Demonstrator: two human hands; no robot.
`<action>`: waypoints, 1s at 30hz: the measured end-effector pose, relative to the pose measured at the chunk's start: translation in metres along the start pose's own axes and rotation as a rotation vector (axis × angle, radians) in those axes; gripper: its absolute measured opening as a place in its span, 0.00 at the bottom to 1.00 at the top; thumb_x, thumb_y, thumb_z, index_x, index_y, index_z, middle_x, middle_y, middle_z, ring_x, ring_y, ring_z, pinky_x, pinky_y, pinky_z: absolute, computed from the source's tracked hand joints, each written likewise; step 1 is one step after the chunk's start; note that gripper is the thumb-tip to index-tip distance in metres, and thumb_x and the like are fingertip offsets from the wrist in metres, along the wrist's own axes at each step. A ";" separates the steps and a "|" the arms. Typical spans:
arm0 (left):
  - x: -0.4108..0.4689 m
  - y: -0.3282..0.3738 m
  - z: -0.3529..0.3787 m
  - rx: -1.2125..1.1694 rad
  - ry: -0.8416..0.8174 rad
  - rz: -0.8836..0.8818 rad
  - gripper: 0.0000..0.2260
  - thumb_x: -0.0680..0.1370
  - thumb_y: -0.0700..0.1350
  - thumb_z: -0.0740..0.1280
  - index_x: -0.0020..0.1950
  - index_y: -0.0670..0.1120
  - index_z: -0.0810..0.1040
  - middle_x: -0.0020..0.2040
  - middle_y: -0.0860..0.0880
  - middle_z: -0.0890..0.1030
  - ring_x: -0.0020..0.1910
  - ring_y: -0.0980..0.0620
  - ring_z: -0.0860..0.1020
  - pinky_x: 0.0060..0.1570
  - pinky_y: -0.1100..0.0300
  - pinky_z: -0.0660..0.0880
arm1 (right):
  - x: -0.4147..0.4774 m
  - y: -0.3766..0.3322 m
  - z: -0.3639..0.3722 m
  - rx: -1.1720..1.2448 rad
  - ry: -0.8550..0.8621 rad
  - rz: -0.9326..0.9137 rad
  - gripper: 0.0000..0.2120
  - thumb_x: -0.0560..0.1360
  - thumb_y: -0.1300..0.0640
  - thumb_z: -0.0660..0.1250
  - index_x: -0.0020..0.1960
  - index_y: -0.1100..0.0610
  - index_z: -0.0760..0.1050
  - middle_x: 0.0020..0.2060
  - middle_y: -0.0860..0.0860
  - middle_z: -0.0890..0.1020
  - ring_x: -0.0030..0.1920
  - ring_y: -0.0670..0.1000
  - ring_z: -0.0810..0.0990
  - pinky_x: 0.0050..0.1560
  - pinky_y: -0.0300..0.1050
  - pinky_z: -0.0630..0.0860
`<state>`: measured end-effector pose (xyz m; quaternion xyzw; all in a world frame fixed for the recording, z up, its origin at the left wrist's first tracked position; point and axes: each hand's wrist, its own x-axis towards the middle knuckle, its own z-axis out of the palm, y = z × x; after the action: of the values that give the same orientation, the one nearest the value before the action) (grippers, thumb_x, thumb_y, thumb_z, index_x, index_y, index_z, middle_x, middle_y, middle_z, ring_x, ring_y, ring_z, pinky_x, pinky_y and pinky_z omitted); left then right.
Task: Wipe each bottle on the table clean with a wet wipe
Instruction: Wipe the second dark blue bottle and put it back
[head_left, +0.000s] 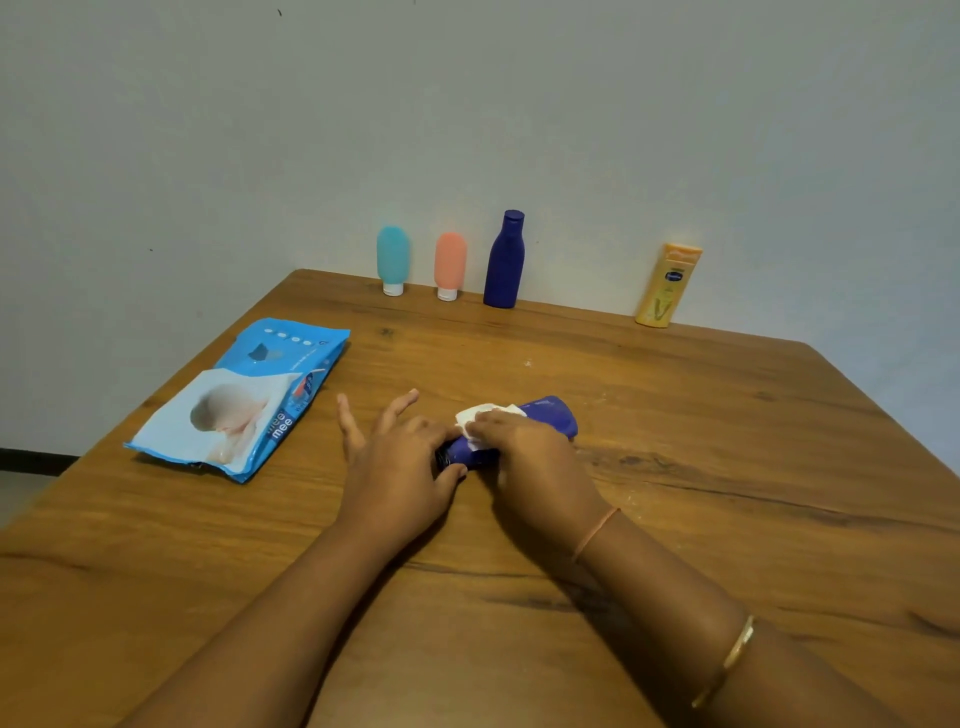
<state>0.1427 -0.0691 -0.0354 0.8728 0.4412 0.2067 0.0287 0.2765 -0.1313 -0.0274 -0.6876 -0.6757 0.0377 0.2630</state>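
Note:
A dark blue bottle lies on its side in the middle of the wooden table. My left hand pinches its near end between thumb and forefinger, the other fingers spread out. My right hand grips a white wet wipe and presses it on the bottle's middle. Standing along the far edge by the wall are a teal tube, a salmon tube, a tall dark blue bottle and a yellow lotion bottle.
A blue pack of wet wipes lies flat at the table's left, close to the edge. A pale wall runs right behind the standing bottles. The table's right corner slopes away at the far right.

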 end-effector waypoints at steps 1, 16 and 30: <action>0.000 0.000 0.000 -0.013 -0.002 -0.003 0.16 0.74 0.57 0.65 0.61 0.58 0.74 0.59 0.58 0.77 0.74 0.56 0.54 0.66 0.40 0.28 | 0.003 0.007 -0.006 -0.001 0.004 0.058 0.19 0.73 0.68 0.61 0.61 0.57 0.75 0.59 0.54 0.77 0.60 0.54 0.74 0.62 0.48 0.70; 0.003 -0.003 0.007 -0.135 0.028 -0.034 0.15 0.72 0.55 0.69 0.58 0.56 0.76 0.59 0.57 0.77 0.69 0.58 0.63 0.72 0.48 0.36 | 0.019 0.007 -0.020 0.074 -0.052 0.291 0.19 0.75 0.67 0.58 0.65 0.58 0.68 0.58 0.57 0.76 0.53 0.53 0.76 0.49 0.34 0.72; 0.003 -0.004 0.008 -0.130 0.059 -0.030 0.14 0.72 0.56 0.69 0.56 0.57 0.76 0.53 0.58 0.78 0.62 0.57 0.69 0.73 0.49 0.42 | 0.012 0.011 -0.011 0.034 0.005 0.162 0.20 0.73 0.69 0.58 0.64 0.59 0.72 0.60 0.55 0.75 0.60 0.54 0.72 0.58 0.43 0.68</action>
<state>0.1443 -0.0634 -0.0422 0.8559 0.4406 0.2602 0.0754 0.2922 -0.1230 -0.0195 -0.7355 -0.6166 0.0685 0.2723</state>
